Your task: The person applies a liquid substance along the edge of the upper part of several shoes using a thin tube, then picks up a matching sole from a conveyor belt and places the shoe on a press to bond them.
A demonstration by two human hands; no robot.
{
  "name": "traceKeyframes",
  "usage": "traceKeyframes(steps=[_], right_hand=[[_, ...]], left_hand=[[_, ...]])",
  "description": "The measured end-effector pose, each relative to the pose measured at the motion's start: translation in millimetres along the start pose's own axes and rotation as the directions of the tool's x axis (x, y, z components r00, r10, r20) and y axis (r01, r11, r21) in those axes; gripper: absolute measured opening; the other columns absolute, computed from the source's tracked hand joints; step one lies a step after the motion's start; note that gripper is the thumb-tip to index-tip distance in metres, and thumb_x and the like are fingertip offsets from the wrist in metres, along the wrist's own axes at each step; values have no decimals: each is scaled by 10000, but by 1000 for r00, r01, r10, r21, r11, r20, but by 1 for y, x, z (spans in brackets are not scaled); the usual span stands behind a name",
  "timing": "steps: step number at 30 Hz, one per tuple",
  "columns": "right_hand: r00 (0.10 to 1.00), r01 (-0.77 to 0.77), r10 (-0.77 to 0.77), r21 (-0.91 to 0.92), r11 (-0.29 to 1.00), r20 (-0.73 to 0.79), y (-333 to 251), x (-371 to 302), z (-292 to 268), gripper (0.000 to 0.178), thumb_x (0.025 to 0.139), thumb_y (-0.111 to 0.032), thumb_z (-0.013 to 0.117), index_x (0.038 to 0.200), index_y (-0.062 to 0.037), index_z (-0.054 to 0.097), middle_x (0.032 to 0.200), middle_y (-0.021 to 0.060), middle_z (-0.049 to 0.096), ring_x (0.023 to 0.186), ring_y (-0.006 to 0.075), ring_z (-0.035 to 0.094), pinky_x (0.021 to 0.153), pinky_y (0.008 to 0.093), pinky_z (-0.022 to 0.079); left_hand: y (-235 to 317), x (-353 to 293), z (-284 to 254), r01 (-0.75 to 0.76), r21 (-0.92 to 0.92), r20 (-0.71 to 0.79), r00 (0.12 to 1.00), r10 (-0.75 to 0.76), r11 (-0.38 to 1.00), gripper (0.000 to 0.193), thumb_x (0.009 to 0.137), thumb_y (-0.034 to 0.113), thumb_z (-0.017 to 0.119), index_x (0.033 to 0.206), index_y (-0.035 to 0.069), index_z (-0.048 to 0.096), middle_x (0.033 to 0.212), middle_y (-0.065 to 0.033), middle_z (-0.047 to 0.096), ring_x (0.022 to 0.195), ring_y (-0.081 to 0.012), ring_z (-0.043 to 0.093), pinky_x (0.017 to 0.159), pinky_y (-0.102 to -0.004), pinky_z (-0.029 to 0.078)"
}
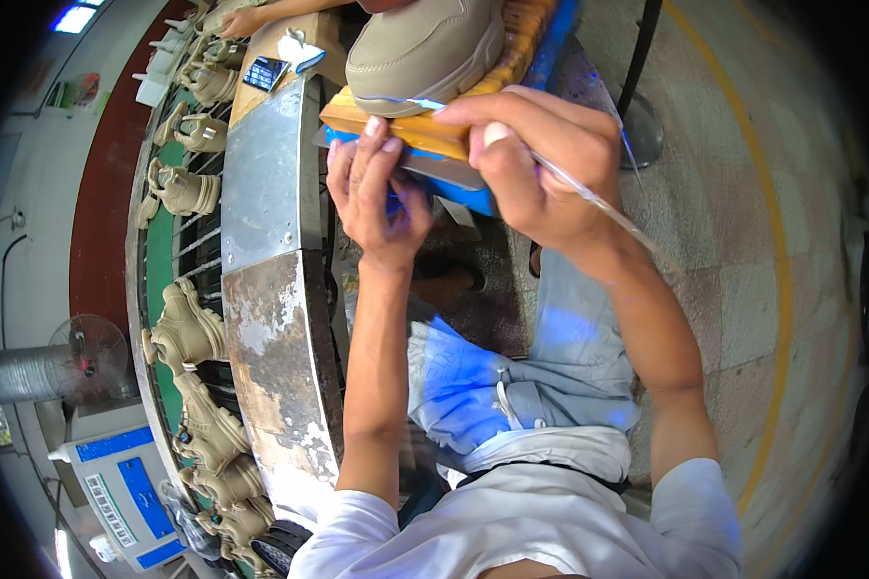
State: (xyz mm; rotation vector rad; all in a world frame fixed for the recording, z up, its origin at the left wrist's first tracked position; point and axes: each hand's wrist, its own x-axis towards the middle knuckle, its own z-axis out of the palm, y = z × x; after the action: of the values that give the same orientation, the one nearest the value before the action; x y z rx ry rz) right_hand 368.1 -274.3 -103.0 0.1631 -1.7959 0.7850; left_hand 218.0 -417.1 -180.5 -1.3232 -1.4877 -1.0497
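Note:
A beige shoe rests on a yellow block on a blue stand, toe toward me. My right hand is closed around a slim brush with a pale, see-through handle. The brush's bluish-lit tip meets the lower edge of the toe. My left hand has its fingers stretched up against the block's front left corner, fingertips just below the toe. The left thumb is partly hidden.
To the left, a metal-topped bench edge runs alongside a conveyor carrying several beige shoes. A phone and a white-and-blue cloth lie at the far end. Another person's hand reaches in there. A fan stands further left.

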Motion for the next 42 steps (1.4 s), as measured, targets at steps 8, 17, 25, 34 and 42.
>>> traceKeyframes(steps=[8,17,25,34,42], right_hand=[[996,80,-82,-132,988,-15,51,22,36,161,884,-97,654,989,-55,768,840,144,747,709,317,735,620,371,576],[997,-75,75,-78,994,4,90,35,33,189,929,-119,636,1024,-87,796,825,139,752,720,306,736,639,383,571],[998,65,-52,-389,919,43,90,34,-4,211,899,-114,638,1066,-89,763,894,150,750,729,355,719,653,421,576],[978,148,-49,-502,852,205,41,45,-61,195,886,-83,630,1032,-40,752,851,166,703,700,367,701,632,439,571],[968,54,42,-365,929,249,28,29,-61,216,871,-13,602,1029,-16,749,796,126,725,701,281,739,632,373,590]], left_hand=[[-46,32,-9,522,-336,103,848,-520,784,380,1113,193,443,1351,-55,604,1390,-265,659,1277,-362,649,1105,-436,483],[-47,60,0,458,204,235,835,-497,865,959,893,482,822,1508,-124,403,1414,-333,562,1355,-456,515,1145,-497,425],[-56,50,10,445,202,168,862,-478,873,1173,650,450,1010,1513,-77,416,1361,-277,596,1270,-416,568,1071,-472,491],[-185,58,31,387,102,285,871,-400,916,991,691,306,985,1486,-52,514,1480,-262,594,1378,-373,570,1172,-439,435],[59,27,18,194,-434,243,966,-93,880,138,811,153,857,931,105,809,1268,-68,758,1266,-332,654,1140,-512,461]])
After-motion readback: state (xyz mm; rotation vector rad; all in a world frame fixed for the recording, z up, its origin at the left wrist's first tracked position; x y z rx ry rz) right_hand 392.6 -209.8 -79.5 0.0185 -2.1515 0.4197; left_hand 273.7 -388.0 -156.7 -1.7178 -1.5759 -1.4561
